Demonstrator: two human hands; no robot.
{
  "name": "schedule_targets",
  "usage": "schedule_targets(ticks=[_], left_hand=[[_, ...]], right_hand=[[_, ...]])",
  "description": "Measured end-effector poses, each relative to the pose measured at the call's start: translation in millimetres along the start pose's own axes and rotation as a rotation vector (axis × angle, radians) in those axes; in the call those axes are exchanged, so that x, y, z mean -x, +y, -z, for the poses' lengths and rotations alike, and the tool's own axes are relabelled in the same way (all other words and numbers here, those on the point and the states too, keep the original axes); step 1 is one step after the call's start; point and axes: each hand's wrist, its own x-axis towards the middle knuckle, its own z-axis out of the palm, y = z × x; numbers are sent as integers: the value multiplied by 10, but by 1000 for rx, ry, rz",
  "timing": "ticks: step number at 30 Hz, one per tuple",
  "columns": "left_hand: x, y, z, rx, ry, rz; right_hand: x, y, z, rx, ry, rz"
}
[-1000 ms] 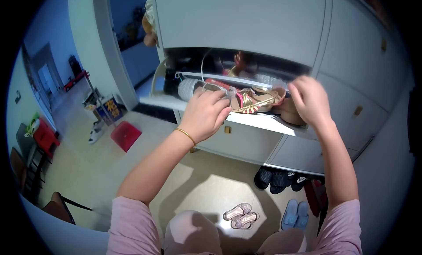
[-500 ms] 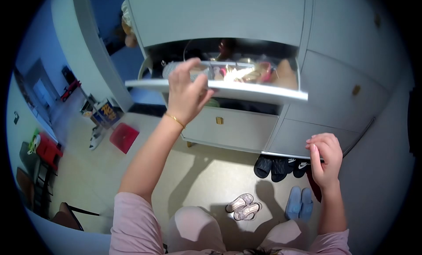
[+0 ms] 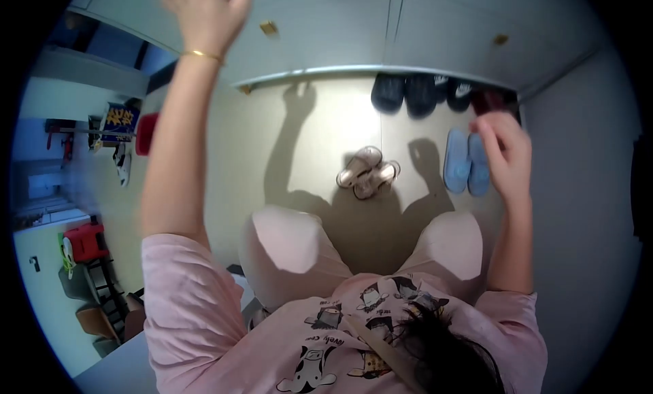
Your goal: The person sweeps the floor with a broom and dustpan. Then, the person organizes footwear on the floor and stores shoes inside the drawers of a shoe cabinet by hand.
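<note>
My left hand (image 3: 206, 12) is raised at the top edge, in front of the pale cabinet (image 3: 326, 33). Its thumb stands apart and nothing shows in it; the fingertips are cut off by the frame. On that wrist is a thin gold bracelet (image 3: 203, 55). My right hand (image 3: 510, 152), fingers curled in and holding nothing visible, hovers beside a pair of light blue slides (image 3: 458, 164). A pair of shiny open sandals (image 3: 360, 168) lies on the floor between my knees, one overlapping the other.
Black slides (image 3: 403, 95) and other dark shoes stand under the cabinet's lower edge. A grey wall (image 3: 571, 210) closes off the right side. At left are a red dustpan-like object (image 3: 145, 133), a blue box (image 3: 120, 122), a sneaker (image 3: 122, 166) and chairs (image 3: 95, 319).
My view has tipped downward, so the pulled-out shoe drawer has left the picture. My left hand has come off near the drawer front and its thumb is spread. The right hand stays curled.
</note>
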Motion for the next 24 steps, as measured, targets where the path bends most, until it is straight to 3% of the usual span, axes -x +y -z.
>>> schedule_targets(ticks=[4, 7, 8, 9, 10, 11, 13, 15, 16, 17, 18, 19, 21, 22, 24], left_hand=[[1235, 492, -721, 322, -214, -16], [2196, 1216, -912, 542, -1147, 258], [2673, 1359, -1113, 575, -1497, 140], [3111, 1504, -1105, 753, -1624, 135], [3510, 1639, -1119, 907, -1809, 439], [3542, 1861, -935, 813, -1784, 204], [3713, 2134, -664, 713, -1750, -31], [3988, 2191, -666, 542, -1567, -265], [4039, 2200, -681, 482, -1501, -337], [4029, 2188, -686, 401, -1446, -74], [4019, 2172, -687, 317, -1374, 182], [4131, 2075, -713, 293, -1383, 167], [4434, 1861, -763, 224, -1504, 68], [4503, 1809, -792, 157, -1616, -39], [4413, 1817, -755, 159, -1665, 57]], right_hand=[[179, 355, -141, 10, -193, -108], [329, 596, -56, 36, -263, -233], [379, 673, -34, 44, -283, -265], [427, 723, -19, 42, -284, -277], [464, 767, -5, 62, -290, -339], [493, 810, 9, 80, -295, -400], [530, 834, -18, 17, -342, -438], [549, 875, -104, -43, -383, -469], [583, 932, -202, 52, -455, -311], [609, 977, -320, 145, -523, -150], [596, 1022, -483, 226, -752, -141], [608, 1042, -674, 309, -983, -129], [806, 1104, -1122, 468, -1185, 188], [940, 1142, -1360, 461, -1202, 284], [1261, 1378, -1872, 457, -1213, 387]])
